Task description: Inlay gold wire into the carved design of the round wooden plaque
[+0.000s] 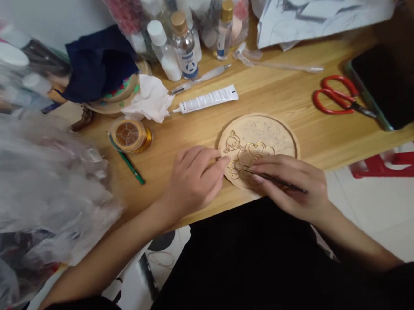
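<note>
A round wooden plaque with gold outlines of flowers and fainter drawn lines lies near the table's front edge. My right hand is closed on dark tweezers, whose tips point at the gold outlines in the plaque's lower middle. At the plaque's left rim is my left hand, its thumb and forefinger pinched together. Whatever those fingertips hold, if anything, is too small to make out. Left of that hand stands a round clear-lidded container with amber sides.
On the wooden table lie a white tube, a pen, red-handled scissors, a phone and a green stick. Bottles stand behind. Plastic bags crowd the left; papers lie back right.
</note>
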A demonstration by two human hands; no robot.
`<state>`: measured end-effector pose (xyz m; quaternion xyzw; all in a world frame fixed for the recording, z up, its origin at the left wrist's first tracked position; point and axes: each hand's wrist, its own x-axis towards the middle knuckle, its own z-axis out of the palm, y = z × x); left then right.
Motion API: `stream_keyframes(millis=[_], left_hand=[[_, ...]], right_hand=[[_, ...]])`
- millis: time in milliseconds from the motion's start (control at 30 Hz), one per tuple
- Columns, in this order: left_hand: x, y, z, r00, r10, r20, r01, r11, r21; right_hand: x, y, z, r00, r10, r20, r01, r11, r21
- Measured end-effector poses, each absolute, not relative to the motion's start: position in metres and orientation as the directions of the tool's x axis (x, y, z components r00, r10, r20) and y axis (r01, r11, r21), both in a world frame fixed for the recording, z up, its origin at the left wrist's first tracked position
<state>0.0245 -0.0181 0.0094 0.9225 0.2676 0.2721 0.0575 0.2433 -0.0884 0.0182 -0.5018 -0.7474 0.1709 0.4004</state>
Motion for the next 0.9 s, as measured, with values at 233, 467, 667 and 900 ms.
stream_keyframes(millis=[233,467,667,900], left_hand=[[0.02,-0.013,0.005,0.79,0.363,0.494,0.284,-0.931,0.229],[0.019,-0.013,0.002,0.827,0.379,0.416,0.271,-0.916,0.296],[0.019,-0.013,0.001,0.824,0.374,0.425,0.27,-0.92,0.286],[0.021,-0.014,0.002,0.812,0.384,0.44,0.281,-0.917,0.283]], right_hand=[[0.235,-0.088,0.013,-0.215,0.872,0.439,0.595,0.474,-0.65],[0.235,-0.089,0.009,-0.208,0.868,0.45,0.619,0.473,-0.627],[0.234,-0.089,0.007,-0.209,0.869,0.448,0.633,0.469,-0.616],[0.234,-0.088,0.008,-0.235,0.857,0.459,0.632,0.493,-0.598]])
